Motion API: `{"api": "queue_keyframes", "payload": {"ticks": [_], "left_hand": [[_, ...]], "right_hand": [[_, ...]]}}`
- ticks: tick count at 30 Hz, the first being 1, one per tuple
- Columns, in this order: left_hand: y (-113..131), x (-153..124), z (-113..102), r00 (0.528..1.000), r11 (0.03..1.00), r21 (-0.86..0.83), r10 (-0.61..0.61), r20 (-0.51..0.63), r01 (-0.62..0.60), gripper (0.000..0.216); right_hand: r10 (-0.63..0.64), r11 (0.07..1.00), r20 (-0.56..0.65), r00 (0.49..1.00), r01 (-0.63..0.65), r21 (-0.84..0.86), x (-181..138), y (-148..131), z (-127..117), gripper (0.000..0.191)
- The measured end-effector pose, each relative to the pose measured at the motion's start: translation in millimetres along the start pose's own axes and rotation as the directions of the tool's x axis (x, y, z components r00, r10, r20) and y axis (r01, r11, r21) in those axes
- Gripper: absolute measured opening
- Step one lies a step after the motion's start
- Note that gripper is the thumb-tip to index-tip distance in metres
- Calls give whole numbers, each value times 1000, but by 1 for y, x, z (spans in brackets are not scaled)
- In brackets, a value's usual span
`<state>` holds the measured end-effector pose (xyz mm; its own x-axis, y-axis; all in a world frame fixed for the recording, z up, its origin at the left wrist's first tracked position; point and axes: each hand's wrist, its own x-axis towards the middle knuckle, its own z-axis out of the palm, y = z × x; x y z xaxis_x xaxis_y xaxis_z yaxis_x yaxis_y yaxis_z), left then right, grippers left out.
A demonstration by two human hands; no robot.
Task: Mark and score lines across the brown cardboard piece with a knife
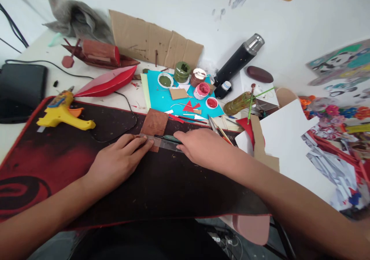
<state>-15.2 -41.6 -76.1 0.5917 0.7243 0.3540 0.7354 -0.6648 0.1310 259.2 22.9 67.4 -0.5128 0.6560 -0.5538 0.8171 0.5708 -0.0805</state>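
A brown-painted square of cardboard (pixel 154 123) lies on the dark red-edged mat (pixel 58 156). Across its near edge lies a clear plastic ruler (pixel 166 143). My left hand (pixel 118 162) rests on the ruler's left end, fingers stretched flat and pressing it down. My right hand (pixel 200 147) sits at the ruler's right end, fingers curled over a thin dark green tool (pixel 170 138) that lies along the ruler's far edge; the tool's tip is hidden.
A yellow glue gun (pixel 65 115) lies on the mat at left, its cable looping right. Behind are red boat models (pixel 106 81), a blue sheet (pixel 156 94) with open paint pots (pixel 201 90), a black flask (pixel 238 59), brushes and white paper (pixel 291 136) at right.
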Motion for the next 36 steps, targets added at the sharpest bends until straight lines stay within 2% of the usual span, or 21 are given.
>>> {"api": "queue_keyframes", "payload": {"ticks": [10, 15, 17, 21, 24, 30, 36], "left_hand": [[0, 1, -2, 1000, 1000, 7, 24, -1, -24, 48], [0, -1, -2, 997, 1000, -15, -22, 70, 23, 46], [1, -1, -1, 995, 999, -19, -44, 85, 46, 47], [0, -1, 3, 999, 999, -39, -28, 28, 29, 48], [-1, -1, 4, 998, 1000, 12, -6, 60, 5, 47], [-1, 1, 3, 999, 998, 58, 38, 35, -40, 44], [1, 2, 2, 999, 998, 59, 28, 36, -30, 43]], "right_hand": [[-2, 998, 15, 1000, 3, -58, 5, -13, -5, 18], [-4, 992, 48, 999, 10, -123, 6, -25, -17, 30], [-9, 992, 49, 999, 15, -125, 6, -24, -17, 30], [15, 999, 13, 1000, -15, -49, 4, -14, -7, 24], [45, 998, -16, 999, -46, -38, 1, -11, -1, 25], [-7, 997, -56, 998, 3, -71, 0, -11, -1, 23], [22, 998, -30, 999, -24, -51, -1, -10, -2, 25]]}}
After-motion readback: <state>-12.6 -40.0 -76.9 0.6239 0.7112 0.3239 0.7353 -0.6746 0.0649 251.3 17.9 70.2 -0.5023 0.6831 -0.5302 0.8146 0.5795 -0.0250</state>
